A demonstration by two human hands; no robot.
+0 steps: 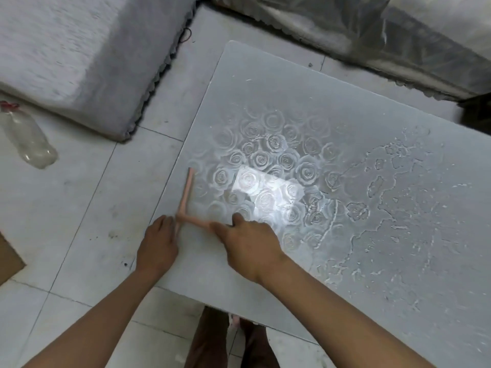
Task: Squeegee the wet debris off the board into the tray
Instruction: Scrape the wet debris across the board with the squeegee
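Note:
A large grey board [345, 107] lies on the tiled floor, wet, with a rose pattern [265, 160] showing in its middle and pale debris streaks [398, 235] across its right half. A pink T-shaped squeegee [187, 195] stands at the board's left edge, its blade running along that edge. My right hand [247, 237] grips the squeegee's handle. My left hand [159, 240] rests with straight fingers at the board's left edge, touching the near end of the blade. No tray shows in this view.
A clear plastic bottle [29, 139] lies on the floor at the left. A grey mattress-like block [79, 57] sits at the top left, and plastic-covered bulk [372, 35] along the top right. Brown cardboard [8, 258] pokes in at the left edge. My legs [225, 341] are below.

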